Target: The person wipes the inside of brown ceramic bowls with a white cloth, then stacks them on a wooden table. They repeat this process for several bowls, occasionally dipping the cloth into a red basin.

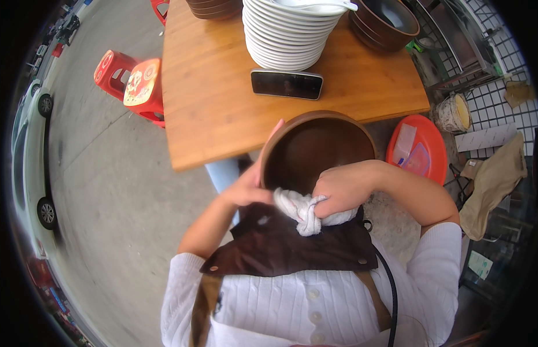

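A large brown bowl (pixel 321 147) is tilted in front of my body, its dark inside facing up, beside the near edge of the wooden table (pixel 208 126). My left hand (pixel 254 186) grips the bowl by its left side, some fingers behind the rim. A bunched white cloth (pixel 301 210) is in my right hand (pixel 345 186), at the bowl's near rim. Past the bowl, a smartphone (pixel 287 84) leans on its long side against a tall stack of white bowls (pixel 288 39), with a white spoon (pixel 316 5) on top.
Stacked brown bowls stand at the table's far right (pixel 384 24) and far edge (pixel 215 8). Red plastic stools (pixel 143 86) are left of the table. A red basin (pixel 418 149) holding plastic items and a bucket (pixel 453 113) stand at the right. A parked car (pixel 30 173) is far left.
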Motion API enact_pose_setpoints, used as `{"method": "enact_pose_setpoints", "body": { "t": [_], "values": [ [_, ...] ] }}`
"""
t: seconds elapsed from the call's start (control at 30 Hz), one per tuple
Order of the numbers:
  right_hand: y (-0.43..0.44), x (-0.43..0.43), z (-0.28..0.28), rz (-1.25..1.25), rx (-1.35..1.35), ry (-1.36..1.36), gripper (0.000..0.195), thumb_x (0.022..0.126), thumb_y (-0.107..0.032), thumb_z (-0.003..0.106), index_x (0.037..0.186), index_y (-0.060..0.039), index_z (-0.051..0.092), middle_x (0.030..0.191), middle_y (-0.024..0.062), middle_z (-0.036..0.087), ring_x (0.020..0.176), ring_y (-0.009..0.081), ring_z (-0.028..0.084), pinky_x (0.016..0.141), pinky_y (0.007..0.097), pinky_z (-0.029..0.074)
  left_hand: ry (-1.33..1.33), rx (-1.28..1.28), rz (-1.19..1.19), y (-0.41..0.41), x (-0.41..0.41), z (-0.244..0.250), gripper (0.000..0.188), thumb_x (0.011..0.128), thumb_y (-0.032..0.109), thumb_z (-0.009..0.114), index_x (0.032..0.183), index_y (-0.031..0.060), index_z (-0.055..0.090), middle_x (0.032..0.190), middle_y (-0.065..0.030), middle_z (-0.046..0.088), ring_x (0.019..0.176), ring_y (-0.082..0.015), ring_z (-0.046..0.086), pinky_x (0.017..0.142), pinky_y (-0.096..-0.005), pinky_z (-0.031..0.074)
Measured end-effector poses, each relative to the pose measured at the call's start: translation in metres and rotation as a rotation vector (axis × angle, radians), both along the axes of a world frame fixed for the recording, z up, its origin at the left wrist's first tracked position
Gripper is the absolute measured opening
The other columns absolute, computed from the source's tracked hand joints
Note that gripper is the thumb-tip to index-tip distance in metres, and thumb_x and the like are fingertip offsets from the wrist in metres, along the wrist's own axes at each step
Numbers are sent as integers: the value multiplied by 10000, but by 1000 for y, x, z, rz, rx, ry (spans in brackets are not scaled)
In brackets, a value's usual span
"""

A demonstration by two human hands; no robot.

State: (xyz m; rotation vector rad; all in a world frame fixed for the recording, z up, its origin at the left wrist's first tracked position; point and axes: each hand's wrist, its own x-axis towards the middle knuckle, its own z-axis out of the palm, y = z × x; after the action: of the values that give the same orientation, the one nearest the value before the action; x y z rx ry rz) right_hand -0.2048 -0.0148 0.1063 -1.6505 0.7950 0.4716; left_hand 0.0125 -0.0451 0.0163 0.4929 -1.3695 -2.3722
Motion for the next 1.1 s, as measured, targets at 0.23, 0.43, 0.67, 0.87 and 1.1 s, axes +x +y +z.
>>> {"method": "enact_pose_setpoints", "body": {
  "t": [0.23, 0.43, 0.67, 0.87, 1.1],
  "values": [
    [37, -28, 45, -968, -754, -296, 276, 734, -75, 624, 989, -24, 531, 930, 144, 566, 831, 322, 583, 705, 355, 469, -82, 189, -17, -14, 14, -12, 1041, 579, 80, 602, 1476, 59, 73, 1455, -138, 250, 1352, -236, 227, 1095, -349, 220],
    [29, -16, -68, 49, -1598, -343, 265, 741, -174, 611, 1002, -152, 573, 1140, 21, 527, 1117, 193, 476, 988, 413, 362, -185, -65, -180, -13, -3, 22, 1074, 605, 106, 621, 1480, 67, 1, 1501, -141, 120, 1389, -217, 119, 1117, -332, 139],
    [26, -16, -65, 158, -1672, -34, 340, 731, -196, 553, 1066, -139, 565, 1119, 83, 529, 1032, 239, 486, 887, 374, 392, -156, -230, -128, -4, 2, 22, 1040, 609, 66, 576, 1481, 72, 10, 1493, -137, 146, 1378, -207, 136, 1094, -321, 193],
    [66, -14, -51, -43, -946, 142, 427, 590, -234, 706, 960, -95, 547, 895, 120, 554, 849, 264, 577, 724, 357, 430, -107, -101, -199, 5, -1, 24, 999, 662, 70, 557, 1479, 78, -18, 1488, -133, 164, 1378, -207, 137, 1113, -335, 153],
    [69, -1, -60, -945, 233, -732, 435, 692, 2, 581, 1112, -56, 487, 1045, 30, 488, 975, 118, 480, 856, 266, 408, -164, -143, -114, -6, -8, 8, 972, 672, 162, 561, 1477, 52, 27, 1501, -157, 135, 1398, -246, 108, 1124, -342, 125]
  ]
}}
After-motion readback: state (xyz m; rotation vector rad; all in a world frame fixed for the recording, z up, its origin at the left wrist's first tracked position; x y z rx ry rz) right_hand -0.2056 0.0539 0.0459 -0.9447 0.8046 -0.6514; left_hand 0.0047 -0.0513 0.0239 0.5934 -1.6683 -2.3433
